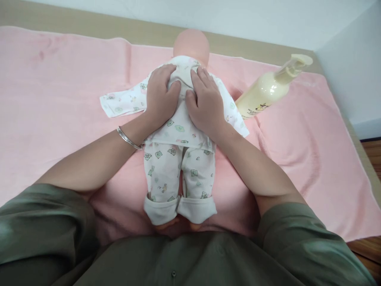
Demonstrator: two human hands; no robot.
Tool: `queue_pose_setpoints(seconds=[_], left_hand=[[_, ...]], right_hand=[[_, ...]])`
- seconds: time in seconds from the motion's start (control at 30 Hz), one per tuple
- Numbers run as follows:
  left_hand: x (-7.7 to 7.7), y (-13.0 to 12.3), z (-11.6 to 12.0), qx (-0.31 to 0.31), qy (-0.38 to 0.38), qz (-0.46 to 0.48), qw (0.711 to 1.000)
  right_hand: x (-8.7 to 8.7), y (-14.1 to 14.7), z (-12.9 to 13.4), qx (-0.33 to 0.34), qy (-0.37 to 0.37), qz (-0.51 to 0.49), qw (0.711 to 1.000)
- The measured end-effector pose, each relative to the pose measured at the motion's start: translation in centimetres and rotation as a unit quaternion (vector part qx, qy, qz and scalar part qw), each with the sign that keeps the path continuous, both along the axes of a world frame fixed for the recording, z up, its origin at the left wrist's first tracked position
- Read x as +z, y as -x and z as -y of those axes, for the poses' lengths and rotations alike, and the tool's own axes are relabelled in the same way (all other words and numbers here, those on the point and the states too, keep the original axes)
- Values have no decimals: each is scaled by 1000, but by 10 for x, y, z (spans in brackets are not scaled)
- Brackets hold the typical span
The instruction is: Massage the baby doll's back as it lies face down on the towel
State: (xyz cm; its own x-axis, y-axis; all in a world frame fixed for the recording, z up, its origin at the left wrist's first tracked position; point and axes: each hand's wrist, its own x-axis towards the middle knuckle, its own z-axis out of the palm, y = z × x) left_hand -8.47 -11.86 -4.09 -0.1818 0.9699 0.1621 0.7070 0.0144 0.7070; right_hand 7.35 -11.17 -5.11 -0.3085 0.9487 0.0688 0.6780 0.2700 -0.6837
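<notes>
A baby doll (191, 43) lies face down on a pink blanket (74, 79), its bald head away from me. It wears a white printed top (181, 129) and matching trousers (163, 171) with turned-up cuffs. My left hand (162, 93) lies flat on the left side of the doll's upper back, fingers stretched toward its shoulder. On the right side of the back rests my right hand (206, 99), its fingers also extended. Both thumbs point inward over the cloth, with a gap between them. Fabric bunches near the fingertips. The doll's hands are hidden in the sleeves.
A pale yellow pump bottle (266, 91) stands on the blanket to the right of the doll, close to its sleeve. The wooden table edge (89, 22) shows behind the blanket, against a white wall (253, 20). Wooden flooring (372, 153) is visible at the far right.
</notes>
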Motion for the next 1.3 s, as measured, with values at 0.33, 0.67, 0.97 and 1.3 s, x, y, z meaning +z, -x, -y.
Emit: queue_pose_setpoints(seconds=[0.33, 0.67, 0.97, 1.3], left_hand=[[4, 1, 1, -9, 44, 4, 999], [11, -4, 2, -8, 62, 9, 998], [8, -2, 1, -5, 30, 14, 999], [10, -4, 4, -13, 35, 0, 999]], right_hand=[[10, -1, 7, 8, -9, 19, 1000], [15, -3, 7, 9, 2, 28, 1000], [12, -1, 6, 5, -5, 23, 1000], [18, -3, 10, 7, -8, 40, 999]])
